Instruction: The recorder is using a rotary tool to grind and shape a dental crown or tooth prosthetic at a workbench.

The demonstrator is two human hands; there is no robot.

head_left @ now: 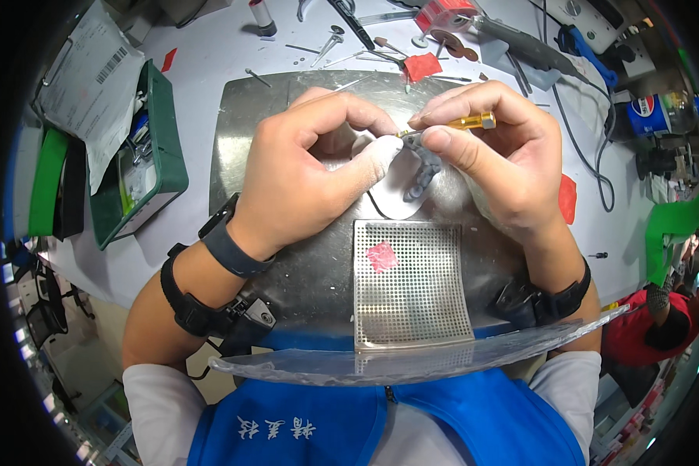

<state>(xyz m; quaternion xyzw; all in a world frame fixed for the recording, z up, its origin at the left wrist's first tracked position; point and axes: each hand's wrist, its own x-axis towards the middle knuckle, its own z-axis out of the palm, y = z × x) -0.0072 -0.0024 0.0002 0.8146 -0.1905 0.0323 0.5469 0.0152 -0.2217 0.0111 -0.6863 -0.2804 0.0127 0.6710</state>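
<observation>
A grey dental model, an arch of teeth, stands on a white base over the metal work board. My right hand is closed in a pinch on a small gold-handled tool, its thin end pointing left towards the top of the model. From the left, my left hand brings its thumb and forefinger together beside the tool's end. Whatever lies between those fingertips is too small to name. White powder coats the left thumb. Both hands partly cover the model's upper part.
Nearer me lies a perforated metal plate with a pink square. A clear curved shield spans below it. A green box stands left; a handpiece, its cable and a bottle are right. Small tools litter the back.
</observation>
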